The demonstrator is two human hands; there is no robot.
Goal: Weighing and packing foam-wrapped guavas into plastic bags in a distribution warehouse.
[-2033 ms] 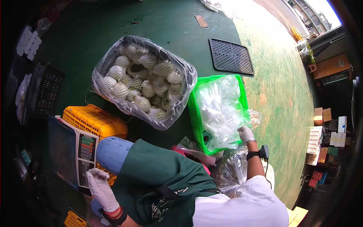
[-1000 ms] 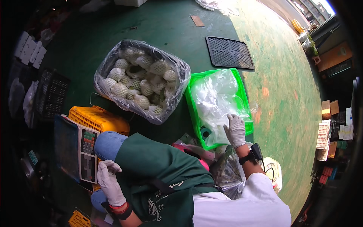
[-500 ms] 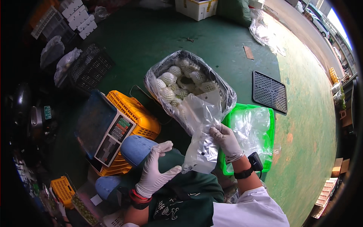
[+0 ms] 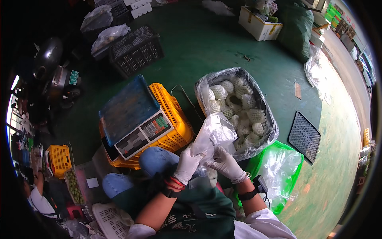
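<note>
Bag (image 4: 215, 131) now upright between hands (image 4: 207, 161)

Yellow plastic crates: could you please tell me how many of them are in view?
2. One yellow crate sits under the weighing scale ahead of the knees; a smaller yellow crate stands at far left. Others may be hidden.
</note>
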